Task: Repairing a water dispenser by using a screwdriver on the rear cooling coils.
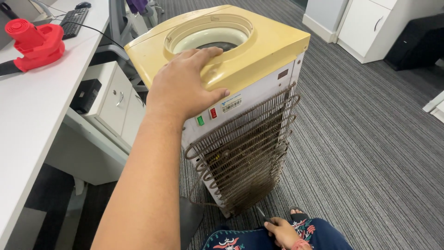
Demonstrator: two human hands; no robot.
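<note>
Left hand (182, 85) spread flat on the yellowed plastic water dispenser top (259, 46), steadying it; right hand (281, 231), bottom of frame, grips a thin dark tool (261, 214). I'd keep that brace firm.

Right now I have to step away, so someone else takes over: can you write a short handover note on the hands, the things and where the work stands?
Left hand: flat on the yellowed top of the water dispenser, steadying it; it grips nothing.
Right hand: low by the knee, closed on a thin dark tool whose tip points at the dispenser's base.
The dispenser stands on the grey carpet, back side facing the person, with no bottle in the top opening. Its dusty condenser coil is still mounted.
A red blower lies on the white desk to the left.
Done: nothing visibly removed. Left: everything on the back panel.
</note>
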